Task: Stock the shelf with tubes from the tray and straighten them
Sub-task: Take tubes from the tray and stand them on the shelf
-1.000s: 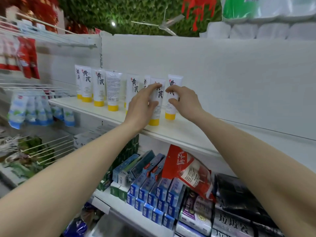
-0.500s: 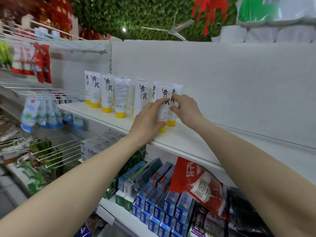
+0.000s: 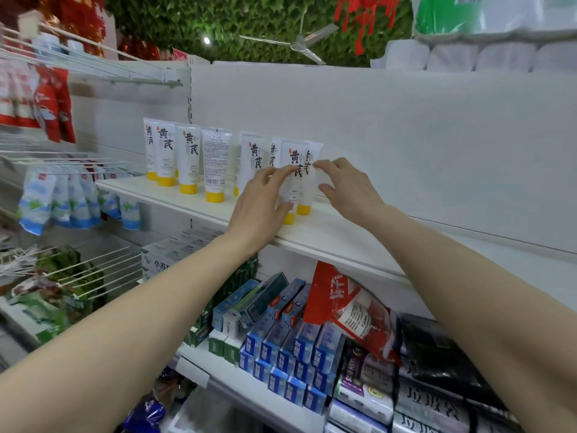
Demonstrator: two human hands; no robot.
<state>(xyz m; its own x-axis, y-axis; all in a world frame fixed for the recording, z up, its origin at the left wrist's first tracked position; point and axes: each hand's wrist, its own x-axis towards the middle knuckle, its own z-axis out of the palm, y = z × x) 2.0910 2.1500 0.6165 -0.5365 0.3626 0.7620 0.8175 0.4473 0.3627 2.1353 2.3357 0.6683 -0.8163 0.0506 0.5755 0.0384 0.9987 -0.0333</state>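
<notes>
Several white tubes with yellow caps stand cap-down in a row on the white shelf (image 3: 337, 235). My left hand (image 3: 260, 200) grips the front tube (image 3: 295, 157) at the row's right end, fingers across its label and thumb near its cap. Just behind it stands the rightmost tube (image 3: 313, 151). My right hand (image 3: 348, 185) is beside that tube with fingers spread, and its index fingertip touches the tube's right edge. One tube (image 3: 216, 160) further left shows its back label with a barcode. No tray is in view.
The shelf runs on bare to the right of the tubes, with a white back panel (image 3: 406, 145) behind. Below are blue boxes (image 3: 281, 348), a red bag (image 3: 346, 310) and dark packs. Wire racks (image 3: 78, 270) and hanging pouches (image 3: 62, 201) are on the left.
The front tube has been pushed back close against the rightmost one. My right hand has loosened from that tube, and its fingers are now spread. The view has shifted slightly.
</notes>
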